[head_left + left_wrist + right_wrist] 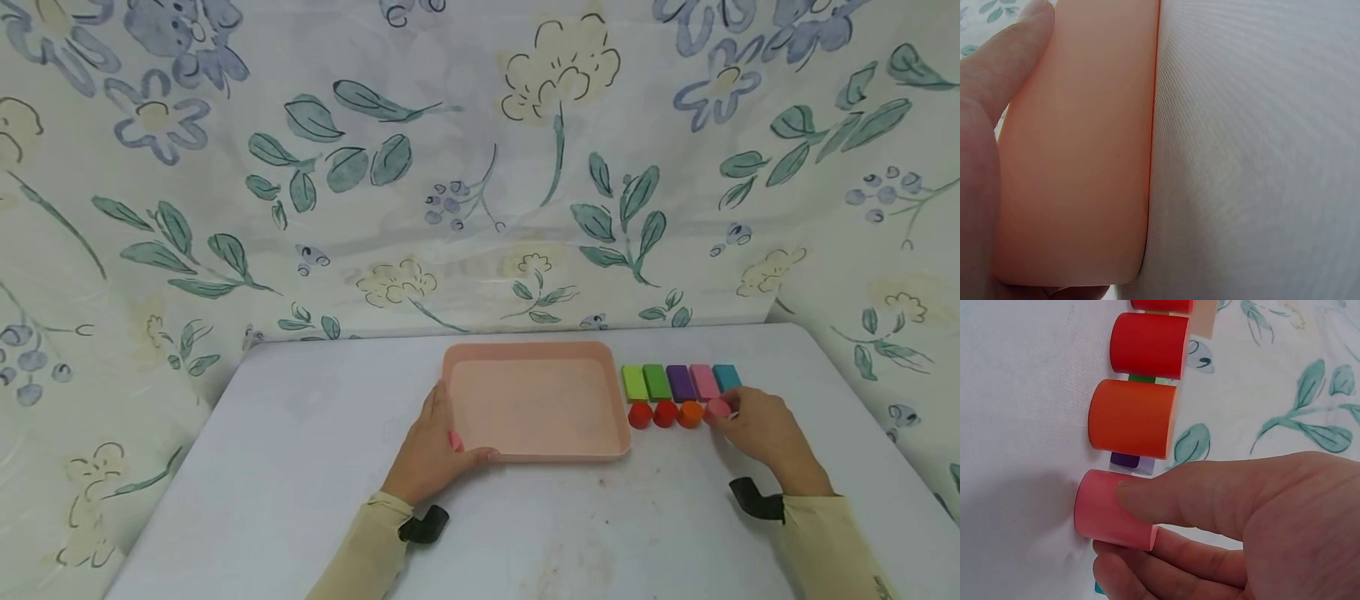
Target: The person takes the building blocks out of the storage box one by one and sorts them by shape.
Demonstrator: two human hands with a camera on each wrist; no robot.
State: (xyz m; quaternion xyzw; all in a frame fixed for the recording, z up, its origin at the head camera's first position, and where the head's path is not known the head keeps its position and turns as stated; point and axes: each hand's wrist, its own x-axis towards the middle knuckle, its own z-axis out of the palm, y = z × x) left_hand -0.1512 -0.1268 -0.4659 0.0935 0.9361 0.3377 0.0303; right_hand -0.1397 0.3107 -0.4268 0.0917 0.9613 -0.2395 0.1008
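On the right of the head view, my right hand (767, 429) pinches a pink cylinder (1107, 509) between thumb and fingers. The cylinder stands at the right end of a row, beside an orange cylinder (1132, 419) and two red cylinders (665, 414). My left hand (429, 446) rests at the near left corner of a peach tray (536, 457), fingers straight along its left side and thumb along its front edge. A small pink piece (456, 441) shows beside the left hand at that corner, mostly hidden by the hand.
Behind the cylinders runs a row of rectangular blocks: lime, green (657, 382), purple (681, 382), pink and blue (726, 377). The white table (322, 417) meets flower-printed cloth (480, 250) at its back and sides.
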